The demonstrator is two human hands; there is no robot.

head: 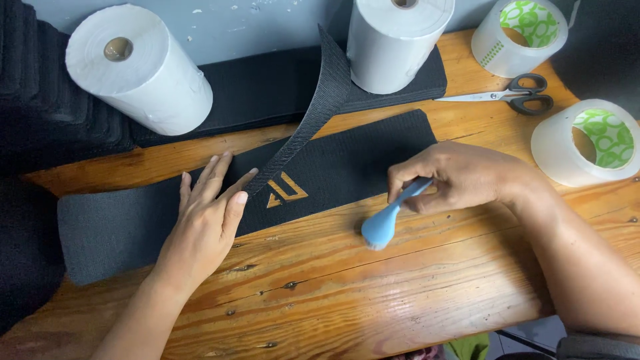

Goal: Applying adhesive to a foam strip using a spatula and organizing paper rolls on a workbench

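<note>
The glossy, varnished orange-brown wooden desk point(373, 293) shows knots and grain. On it lies a long black strip of matt, finely textured fabric point(133, 227) bearing a gold emblem. The small brush with the smooth light-blue plastic handle point(390, 217) looks matt. At far right, clear tape rolls point(587, 143) shine; the far white paper rolls point(137, 70) are matt.

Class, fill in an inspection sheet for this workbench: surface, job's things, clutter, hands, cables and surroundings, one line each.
Surface: varnished wooden table, knotty, glossy.
Job's things: black fabric band lying flat, with a gold emblem; blue brush at its near edge.
Clutter: two white paper rolls, two clear tape rolls, scissors, stacked black bands, one strip curling up.
Hands: left hand flat on the band; right hand gripping the brush.
Cables: nothing seen.
Surroundings: grey wall behind.
</note>
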